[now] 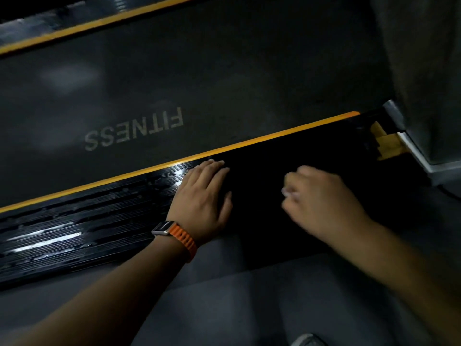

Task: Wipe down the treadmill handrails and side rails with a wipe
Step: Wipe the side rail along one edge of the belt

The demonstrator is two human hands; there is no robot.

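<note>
The near side rail (87, 221) of the treadmill is black and ribbed, with a yellow stripe along its inner edge and wet-looking streaks on its left part. My left hand (204, 196), with an orange-strapped watch on the wrist, lies flat on the rail with straight fingers. To its right, my right hand (321, 201) is blurred, its fingers curled down onto the dark part of the rail. A small pale scrap, seemingly the wipe (290, 192), shows at its fingertips; the rest is hidden under the hand.
The grey belt (174, 71) marked FITNESS runs beyond the rail, with the far side rail (74, 23) at the top left. A grey upright (424, 71) rises at the right, with tan tape pieces (389, 146) at its base. Grey floor (224, 308) lies in front.
</note>
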